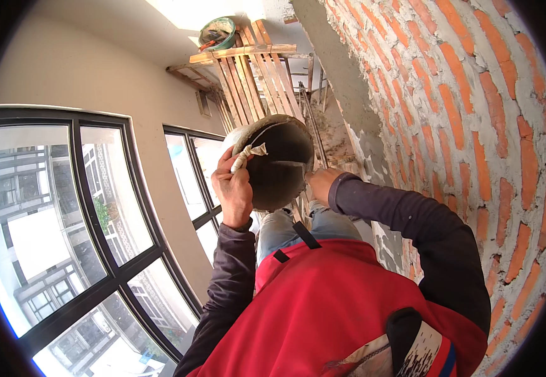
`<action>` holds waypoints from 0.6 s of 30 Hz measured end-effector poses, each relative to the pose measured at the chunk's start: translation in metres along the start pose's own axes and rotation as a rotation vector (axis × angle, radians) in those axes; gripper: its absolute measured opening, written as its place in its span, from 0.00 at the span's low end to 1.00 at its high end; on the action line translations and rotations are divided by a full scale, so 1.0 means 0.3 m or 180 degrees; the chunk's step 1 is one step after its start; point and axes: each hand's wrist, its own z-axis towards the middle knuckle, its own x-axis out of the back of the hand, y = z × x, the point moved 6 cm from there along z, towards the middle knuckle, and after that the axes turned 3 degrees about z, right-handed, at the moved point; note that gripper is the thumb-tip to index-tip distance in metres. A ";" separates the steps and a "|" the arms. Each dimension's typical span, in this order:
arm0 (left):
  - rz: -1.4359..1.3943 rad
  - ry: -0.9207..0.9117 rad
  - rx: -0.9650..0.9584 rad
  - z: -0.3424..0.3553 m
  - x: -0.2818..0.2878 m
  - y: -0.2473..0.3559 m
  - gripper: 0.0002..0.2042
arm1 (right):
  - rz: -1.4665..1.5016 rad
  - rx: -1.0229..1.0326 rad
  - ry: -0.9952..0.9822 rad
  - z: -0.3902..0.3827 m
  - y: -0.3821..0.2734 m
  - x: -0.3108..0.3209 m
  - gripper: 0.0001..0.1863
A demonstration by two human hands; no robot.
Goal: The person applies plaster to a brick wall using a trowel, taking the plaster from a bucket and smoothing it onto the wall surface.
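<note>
A mortar-stained bucket [279, 173] is tipped in front of my body, its open mouth facing me and its inside grey and dull. At its left rim my left hand [234, 191] is closed, with the fingers around a pale knotted strip [248, 155] that is tied there like a handle end. My right hand [323, 184] is closed against the right rim of the bucket, opposite the left one. The fingertips of that hand are partly hidden.
Wooden planks [248, 88] form a platform ahead, with a green basin [217, 32] holding tools on its far end. On my right rises a rough brick wall [455, 119], edged by a grey mortar strip [342, 69]. Dark-framed windows [119, 270] line the left wall.
</note>
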 end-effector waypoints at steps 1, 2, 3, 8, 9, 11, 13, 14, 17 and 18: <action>0.0223 -0.0037 -0.0138 -0.005 0.009 0.026 0.18 | 0.0037 0.0095 -0.0036 -0.011 0.003 0.043 0.21; 0.0446 -0.0076 -0.0263 -0.011 0.016 0.048 0.17 | 0.0073 0.0186 -0.0081 -0.009 0.000 0.077 0.21; 0.0567 -0.0070 -0.0337 -0.013 -0.008 0.062 0.16 | 0.0341 -0.0052 0.0038 -0.001 0.021 0.120 0.20; 0.0557 0.0123 -0.0609 -0.002 -0.067 0.053 0.12 | 0.0145 0.0229 -0.0326 -0.026 0.041 0.095 0.17; 0.0590 0.0092 -0.0648 0.002 -0.077 0.048 0.12 | 0.0092 0.0005 -0.0218 -0.042 0.079 0.134 0.17; 0.0631 0.0127 -0.0679 -0.008 -0.080 0.047 0.11 | -0.0233 -0.0145 -0.0114 -0.063 0.115 0.205 0.16; 0.0812 0.0222 -0.0657 -0.030 -0.104 0.057 0.11 | -0.0757 -0.0267 -0.0126 -0.072 0.123 0.283 0.14; 0.0997 0.0294 -0.0649 -0.035 -0.103 0.054 0.11 | -0.0987 -0.0408 -0.0145 -0.062 0.125 0.300 0.14; 0.0744 0.0122 -0.0731 -0.016 -0.174 0.038 0.11 | -0.0900 -0.0104 -0.0460 0.015 0.213 0.148 0.16; 0.0605 0.0031 -0.0797 -0.021 -0.181 0.043 0.11 | -0.0731 0.0295 -0.0473 0.042 0.214 0.083 0.18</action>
